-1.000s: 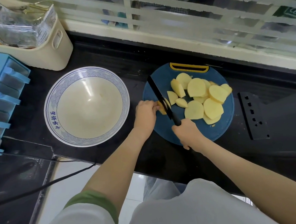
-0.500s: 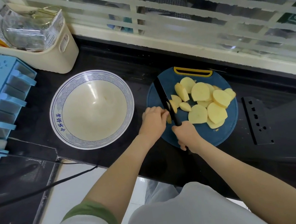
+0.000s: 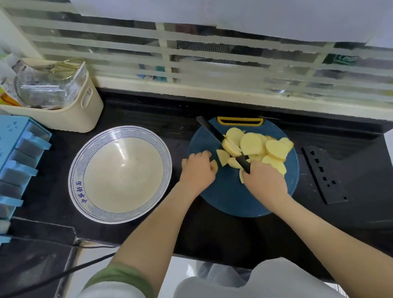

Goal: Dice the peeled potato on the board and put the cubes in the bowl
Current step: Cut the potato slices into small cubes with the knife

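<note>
head view: right hand fingers wrapped round knife handle, blade running away from knuckles through slices on board. left hand fingers curled, tips pinning small piece just left of blade. bowl beyond left knuckles, no cubes in it. slices likely wet, slick, firm, light; hold by flat faces, fingertips tucked back from edge.

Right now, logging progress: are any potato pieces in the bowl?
No, the bowl is bare inside; the potato slices lie on the cutting board.
</note>
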